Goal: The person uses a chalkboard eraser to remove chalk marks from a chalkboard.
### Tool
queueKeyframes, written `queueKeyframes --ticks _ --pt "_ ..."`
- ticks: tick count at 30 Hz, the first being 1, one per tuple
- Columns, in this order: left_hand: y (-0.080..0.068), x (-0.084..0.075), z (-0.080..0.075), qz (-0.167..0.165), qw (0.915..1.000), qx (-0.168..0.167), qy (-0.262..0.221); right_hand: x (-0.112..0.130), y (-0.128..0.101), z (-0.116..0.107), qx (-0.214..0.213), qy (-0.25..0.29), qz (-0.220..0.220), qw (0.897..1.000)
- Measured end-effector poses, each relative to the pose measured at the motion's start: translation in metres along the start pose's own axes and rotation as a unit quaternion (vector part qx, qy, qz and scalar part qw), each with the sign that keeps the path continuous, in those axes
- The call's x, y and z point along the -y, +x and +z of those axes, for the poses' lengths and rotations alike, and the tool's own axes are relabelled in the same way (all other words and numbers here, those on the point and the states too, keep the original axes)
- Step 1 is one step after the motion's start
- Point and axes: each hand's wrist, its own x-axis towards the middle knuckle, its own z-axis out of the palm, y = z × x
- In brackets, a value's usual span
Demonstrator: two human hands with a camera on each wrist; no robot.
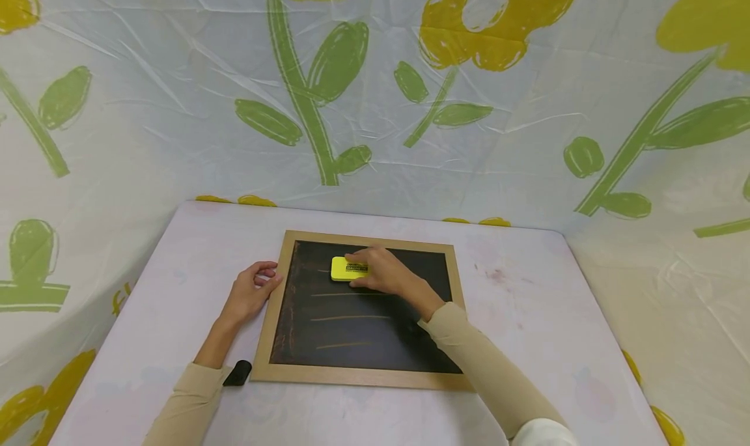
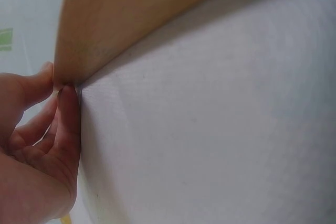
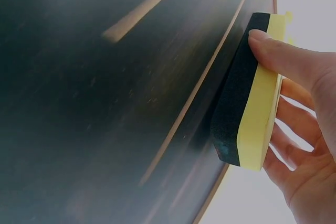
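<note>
Yellow foam with a dark felt underside makes up the rectangular eraser block (image 1: 349, 268); it lies felt-down on the upper part of the black chalkboard in a pale wooden frame (image 1: 357, 316), toward the board's far edge and a little left of its middle; the right hand (image 1: 383, 273) holds it from above, thumb on one long side and the fingers (image 3: 294, 121) curled round the other, as the right wrist view shows plainly; the block looks light and slightly yielding, so it should handle easily, and the long sides seem the sound place to take hold, since the felt face has to stay flat on the slate; faint chalk lines (image 1: 350, 294) run across the board nearer the person than the eraser; the board itself looks stiff and flat, apt to slide on the smooth cover unless steadied; the left hand (image 1: 254, 290) rests at the frame's left edge, its thumb and fingers (image 2: 68, 114) loosely bent and touching the wood near a corner, not wrapped round it; the board sits about the middle of the pale lilac bench (image 1: 527, 303); a small black object (image 1: 237, 372) lies on the bench by the board's near left corner, beside the left sleeve; a white cloth printed with green stems and yellow flowers (image 1: 328, 75) hangs behind and to both sides.
</note>
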Motion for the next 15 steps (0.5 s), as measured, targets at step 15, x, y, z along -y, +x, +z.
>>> queueKeyframes --ticks 15 --pt "0.001 -0.001 -0.002 0.007 1.0000 -0.001 0.001 0.021 0.021 0.005 0.015 -0.017 0.007 1.000"
